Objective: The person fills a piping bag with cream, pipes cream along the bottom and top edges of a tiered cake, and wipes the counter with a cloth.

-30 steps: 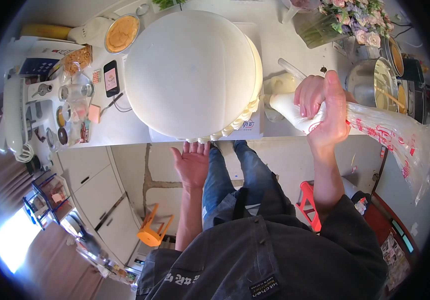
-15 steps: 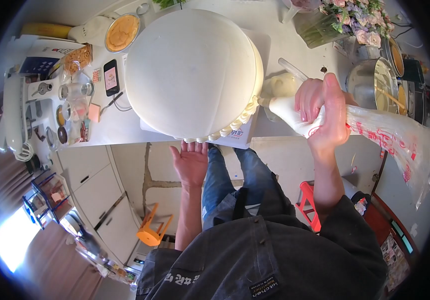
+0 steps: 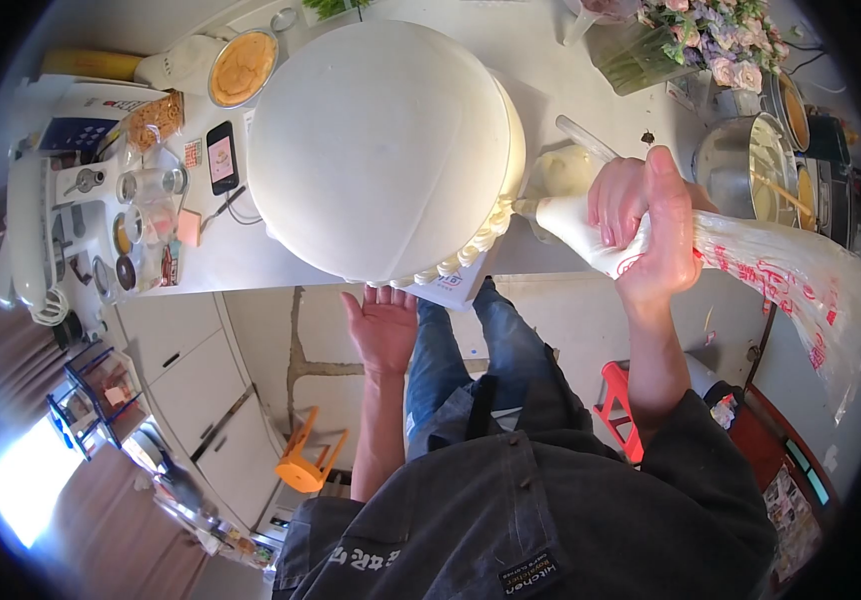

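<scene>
A large round cake [image 3: 381, 150] with smooth white icing fills the middle of the worktop. Along its lower right edge runs a piped border of cream [image 3: 461, 258]. My right hand [image 3: 651, 215] is closed around a piping bag [image 3: 766, 275] of white cream with red print. The bag's metal nozzle [image 3: 526, 207] meets the cake's right side at the end of the border. Palm up, my left hand [image 3: 385, 330] lies flat at the cake's near edge, fingers stretched out and their tips hidden beneath it. Under the cake, a corner of a white printed base [image 3: 456, 285] shows.
Right of the cake are a bowl of cream [image 3: 566, 172], a steel mixing bowl [image 3: 746, 165] and a vase of flowers [image 3: 721, 50]. On the left lie a phone [image 3: 222, 158], a round tin [image 3: 243, 68] and glass jars [image 3: 151, 183]. An orange stool [image 3: 303, 470] stands below.
The cake and the printed base beneath it have turned, the base's corner now sticking out further toward me. Cream is built up at the nozzle. Both hands stay nearly in place.
</scene>
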The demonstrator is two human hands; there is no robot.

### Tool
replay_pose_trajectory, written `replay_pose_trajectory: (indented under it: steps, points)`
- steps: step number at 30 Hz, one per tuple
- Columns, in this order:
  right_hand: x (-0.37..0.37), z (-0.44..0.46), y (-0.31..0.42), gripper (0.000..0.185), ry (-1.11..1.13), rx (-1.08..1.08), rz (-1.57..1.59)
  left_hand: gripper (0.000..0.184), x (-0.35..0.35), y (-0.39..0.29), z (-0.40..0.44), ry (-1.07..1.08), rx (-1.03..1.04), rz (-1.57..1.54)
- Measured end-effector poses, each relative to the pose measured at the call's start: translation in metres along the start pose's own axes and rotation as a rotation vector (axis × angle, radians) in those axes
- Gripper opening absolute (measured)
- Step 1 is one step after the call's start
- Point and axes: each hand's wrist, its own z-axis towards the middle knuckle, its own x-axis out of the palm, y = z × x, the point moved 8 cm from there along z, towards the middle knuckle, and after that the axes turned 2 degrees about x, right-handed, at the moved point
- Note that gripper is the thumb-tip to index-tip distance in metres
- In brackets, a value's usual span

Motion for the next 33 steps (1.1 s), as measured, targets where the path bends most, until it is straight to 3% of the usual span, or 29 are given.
replay_pose_trajectory:
  steps: [2, 11, 14, 33]
  points:
    - [-0.001, 0.0, -0.001, 0.046, 0.001, -0.006, -0.068, 0.056, 0.004, 0.0, -0.002, -0.139, 0.052, 0.055]
    - [0.001, 0.003, 0.0, 0.046, 0.071, -0.013, -0.047, 0.057, 0.001, -0.003, -0.002, -0.078, 0.049, 0.006]
    - [-0.002, 0.005, -0.002, 0.048, 0.004, -0.007, -0.115, 0.056, -0.006, -0.003, -0.004, -0.216, 0.06, 0.069]
    - [-0.007, 0.005, -0.005, 0.052, -0.045, 0.061, -0.045, 0.062, 0.007, 0.003, -0.006, -0.166, 0.005, 0.114]
